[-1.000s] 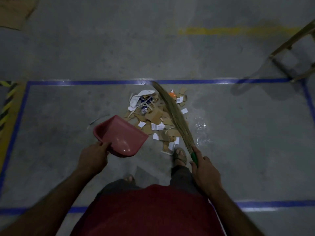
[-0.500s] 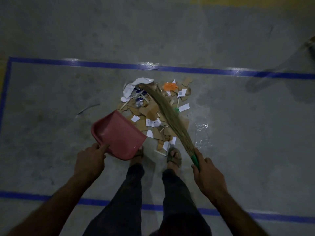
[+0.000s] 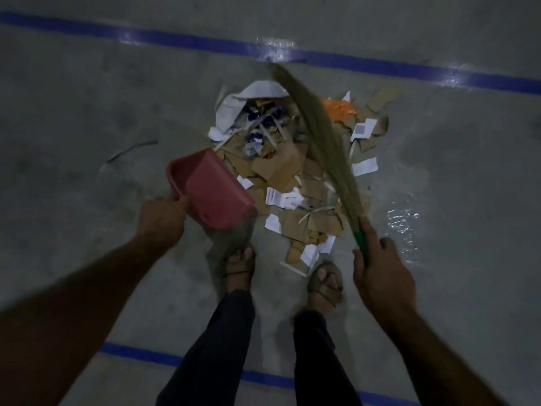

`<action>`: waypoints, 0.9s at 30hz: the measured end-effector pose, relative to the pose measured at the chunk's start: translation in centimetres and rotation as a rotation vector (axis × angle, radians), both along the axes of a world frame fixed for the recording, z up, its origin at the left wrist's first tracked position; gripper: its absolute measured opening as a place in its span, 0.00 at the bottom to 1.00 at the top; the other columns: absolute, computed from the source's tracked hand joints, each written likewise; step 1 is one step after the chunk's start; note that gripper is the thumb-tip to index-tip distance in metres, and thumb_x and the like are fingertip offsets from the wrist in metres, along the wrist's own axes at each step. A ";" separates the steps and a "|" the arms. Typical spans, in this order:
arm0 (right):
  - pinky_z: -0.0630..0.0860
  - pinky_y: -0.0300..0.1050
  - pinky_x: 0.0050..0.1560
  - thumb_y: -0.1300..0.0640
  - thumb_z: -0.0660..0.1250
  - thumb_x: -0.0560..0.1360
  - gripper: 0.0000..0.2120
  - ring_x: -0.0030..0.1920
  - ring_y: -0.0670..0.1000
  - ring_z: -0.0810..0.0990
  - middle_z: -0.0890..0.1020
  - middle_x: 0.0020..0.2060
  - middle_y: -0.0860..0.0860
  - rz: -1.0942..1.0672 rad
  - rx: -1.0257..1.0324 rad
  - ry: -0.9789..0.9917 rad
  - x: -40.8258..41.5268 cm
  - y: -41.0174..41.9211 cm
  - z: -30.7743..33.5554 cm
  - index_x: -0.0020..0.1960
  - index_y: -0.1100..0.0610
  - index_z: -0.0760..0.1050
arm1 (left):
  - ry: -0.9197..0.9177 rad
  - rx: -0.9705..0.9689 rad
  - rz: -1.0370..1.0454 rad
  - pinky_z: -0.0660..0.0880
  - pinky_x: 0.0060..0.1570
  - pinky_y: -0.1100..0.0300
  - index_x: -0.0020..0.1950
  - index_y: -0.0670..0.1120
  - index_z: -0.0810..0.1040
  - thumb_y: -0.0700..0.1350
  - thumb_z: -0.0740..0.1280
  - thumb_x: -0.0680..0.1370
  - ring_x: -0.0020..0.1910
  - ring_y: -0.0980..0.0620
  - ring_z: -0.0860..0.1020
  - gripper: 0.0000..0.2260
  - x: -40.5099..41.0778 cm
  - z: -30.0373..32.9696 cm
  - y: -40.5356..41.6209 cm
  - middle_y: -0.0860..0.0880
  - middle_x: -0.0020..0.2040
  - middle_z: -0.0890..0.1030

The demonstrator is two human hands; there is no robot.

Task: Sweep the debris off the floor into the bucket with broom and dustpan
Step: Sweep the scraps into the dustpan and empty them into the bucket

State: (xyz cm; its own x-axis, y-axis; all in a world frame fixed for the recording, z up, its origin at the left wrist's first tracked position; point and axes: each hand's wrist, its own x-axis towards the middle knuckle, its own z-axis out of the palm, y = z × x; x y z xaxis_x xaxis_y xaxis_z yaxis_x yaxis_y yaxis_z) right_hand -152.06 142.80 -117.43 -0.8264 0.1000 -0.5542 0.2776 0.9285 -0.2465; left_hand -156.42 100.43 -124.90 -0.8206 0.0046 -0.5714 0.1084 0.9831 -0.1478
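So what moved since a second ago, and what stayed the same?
The person stepped up to the pile of scraps, so both feet now stand at its near edge. The broom swung slightly over the pile. The left hand still holds the red dustpan; the right hand still grips the broom.

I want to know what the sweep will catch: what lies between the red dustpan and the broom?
In the head view, the debris pile of torn cardboard and white paper scraps fills the floor between the dustpan and the broom.

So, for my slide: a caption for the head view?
Left hand holds red dustpan, right hand the broom, over swept debris.
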 end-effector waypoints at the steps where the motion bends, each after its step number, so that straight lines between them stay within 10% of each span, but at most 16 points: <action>1: 0.69 0.46 0.34 0.52 0.60 0.81 0.32 0.36 0.53 0.70 0.66 0.47 0.51 0.020 0.015 0.019 -1.2 0.2 -2.2 0.78 0.38 0.47 | -0.012 -0.003 0.006 0.75 0.45 0.46 0.63 0.49 0.77 0.40 0.68 0.74 0.45 0.35 0.81 0.18 -0.8 -2.0 -0.9 0.40 0.53 0.82; 5: 0.72 0.49 0.35 0.56 0.61 0.80 0.33 0.37 0.56 0.71 0.70 0.49 0.56 0.172 0.114 -0.001 -5.7 1.8 -9.3 0.77 0.37 0.49 | -0.020 -0.030 0.001 0.73 0.53 0.46 0.65 0.51 0.76 0.40 0.64 0.75 0.52 0.35 0.79 0.19 -4.2 -7.5 -4.7 0.41 0.57 0.80; 11: 0.72 0.51 0.37 0.56 0.61 0.80 0.31 0.42 0.62 0.76 0.72 0.49 0.55 0.320 0.143 -0.135 -6.2 4.5 -14.5 0.77 0.38 0.51 | -0.020 0.057 -0.163 0.70 0.39 0.50 0.68 0.54 0.77 0.41 0.71 0.76 0.49 0.34 0.80 0.21 -5.9 -9.4 -8.9 0.41 0.55 0.81; 27: 0.71 0.45 0.33 0.55 0.66 0.78 0.34 0.39 0.52 0.73 0.73 0.45 0.53 0.304 -0.051 -0.157 -2.6 5.5 -14.7 0.79 0.42 0.54 | 0.014 0.229 -0.269 0.72 0.49 0.44 0.70 0.49 0.73 0.43 0.67 0.79 0.52 0.35 0.78 0.19 -7.9 -11.5 -0.1 0.40 0.57 0.79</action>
